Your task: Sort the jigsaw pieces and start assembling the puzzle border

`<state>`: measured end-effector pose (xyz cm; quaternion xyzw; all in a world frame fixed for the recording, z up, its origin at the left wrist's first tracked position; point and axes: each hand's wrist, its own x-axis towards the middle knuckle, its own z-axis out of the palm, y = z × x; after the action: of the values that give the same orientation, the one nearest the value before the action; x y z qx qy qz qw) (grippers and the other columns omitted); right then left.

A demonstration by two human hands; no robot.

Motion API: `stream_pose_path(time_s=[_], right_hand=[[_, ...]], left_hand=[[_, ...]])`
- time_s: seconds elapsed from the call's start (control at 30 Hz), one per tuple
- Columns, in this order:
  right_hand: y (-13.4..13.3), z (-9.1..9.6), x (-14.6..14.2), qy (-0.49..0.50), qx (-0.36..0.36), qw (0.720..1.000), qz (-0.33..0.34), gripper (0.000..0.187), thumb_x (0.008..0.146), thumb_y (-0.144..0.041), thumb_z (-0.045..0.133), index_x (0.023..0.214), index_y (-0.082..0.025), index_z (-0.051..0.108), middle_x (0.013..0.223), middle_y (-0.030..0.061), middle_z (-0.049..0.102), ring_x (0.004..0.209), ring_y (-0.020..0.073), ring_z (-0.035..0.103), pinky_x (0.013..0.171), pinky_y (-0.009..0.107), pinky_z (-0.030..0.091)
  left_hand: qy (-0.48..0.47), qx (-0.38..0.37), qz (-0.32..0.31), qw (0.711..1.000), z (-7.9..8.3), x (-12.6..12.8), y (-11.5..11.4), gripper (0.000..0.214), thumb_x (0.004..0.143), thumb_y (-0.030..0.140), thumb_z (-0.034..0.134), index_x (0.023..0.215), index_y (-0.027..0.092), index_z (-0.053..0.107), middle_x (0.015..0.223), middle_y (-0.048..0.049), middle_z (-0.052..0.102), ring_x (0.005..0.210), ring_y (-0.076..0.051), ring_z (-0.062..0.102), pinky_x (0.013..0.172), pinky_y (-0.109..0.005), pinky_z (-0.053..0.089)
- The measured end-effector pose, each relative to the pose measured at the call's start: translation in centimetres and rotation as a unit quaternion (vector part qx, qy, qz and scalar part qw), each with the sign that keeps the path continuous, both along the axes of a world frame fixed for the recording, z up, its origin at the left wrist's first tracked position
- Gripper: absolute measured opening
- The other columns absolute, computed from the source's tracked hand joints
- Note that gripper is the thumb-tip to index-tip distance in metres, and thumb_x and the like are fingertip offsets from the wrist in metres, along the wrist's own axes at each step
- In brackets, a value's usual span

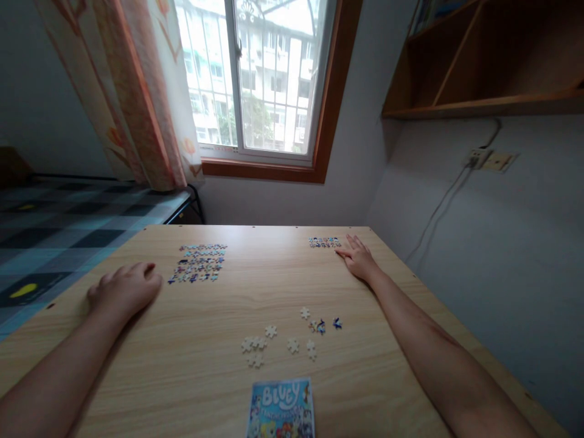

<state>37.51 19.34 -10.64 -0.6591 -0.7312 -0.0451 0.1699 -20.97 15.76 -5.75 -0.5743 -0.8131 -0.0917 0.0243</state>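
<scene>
My left hand (124, 288) rests on the wooden table (237, 389) with its fingers curled under, just left of a spread of colourful puzzle pieces (199, 263). My right hand (358, 257) lies flat far out on the table, fingers stretched towards a small joined strip of pieces (323, 242) at the far edge. Between my arms lie several loose pieces (283, 340), most face down and pale, a few face up. A blue puzzle picture card (280, 409) lies at the near edge.
A window (260, 79) with a patterned curtain (132, 97) is behind the table. A bed with a checked cover (59, 231) stands at the left. A wooden shelf (483, 61) hangs above right, and a wall socket (490, 160) with a cable sits on the right wall.
</scene>
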Motion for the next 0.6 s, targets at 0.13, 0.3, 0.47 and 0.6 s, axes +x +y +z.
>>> stream_pose_path(time_s=[0.13,0.3,0.47,0.6], right_hand=[[-0.1,0.0,-0.2,0.004,-0.012,1.000,-0.004,0.036,0.099,-0.028,0.051,0.128,-0.038,0.069,0.166,0.0021,0.027,0.152,0.0307,0.020,0.118,0.055,0.024],[0.0,0.0,-0.2,0.010,-0.006,1.000,-0.001,0.037,0.098,-0.026,0.051,0.128,-0.037,0.069,0.166,0.0007,0.029,0.152,0.0294,0.021,0.119,0.053,0.025],[0.3,0.0,0.7,0.030,0.046,0.998,-0.025,0.044,0.094,-0.020,0.049,0.134,-0.031,0.067,0.162,0.0027,0.036,0.151,0.0273,0.025,0.120,0.046,0.027],[0.5,-0.5,1.2,0.041,0.033,0.998,-0.046,0.043,0.094,-0.020,0.049,0.131,-0.031,0.069,0.162,0.0035,0.036,0.150,0.0265,0.027,0.120,0.045,0.027]], left_hand=[[0.013,-0.031,0.029,0.999,0.5,0.5,-0.3,0.065,0.089,0.050,0.034,0.141,0.017,0.054,0.146,-0.0179,0.052,0.129,-0.039,0.049,0.108,-0.051,0.036],[0.007,-0.026,0.035,0.999,0.3,0.2,0.0,0.066,0.088,0.051,0.036,0.142,0.018,0.054,0.148,-0.0176,0.050,0.131,-0.039,0.047,0.108,-0.052,0.036],[0.002,-0.023,0.031,0.999,0.1,0.0,0.1,0.067,0.087,0.051,0.036,0.142,0.017,0.054,0.148,-0.0175,0.051,0.131,-0.038,0.047,0.108,-0.052,0.035],[0.007,-0.020,0.037,0.999,0.3,0.3,0.0,0.067,0.086,0.051,0.036,0.142,0.019,0.055,0.147,-0.0166,0.053,0.128,-0.038,0.049,0.106,-0.052,0.037]])
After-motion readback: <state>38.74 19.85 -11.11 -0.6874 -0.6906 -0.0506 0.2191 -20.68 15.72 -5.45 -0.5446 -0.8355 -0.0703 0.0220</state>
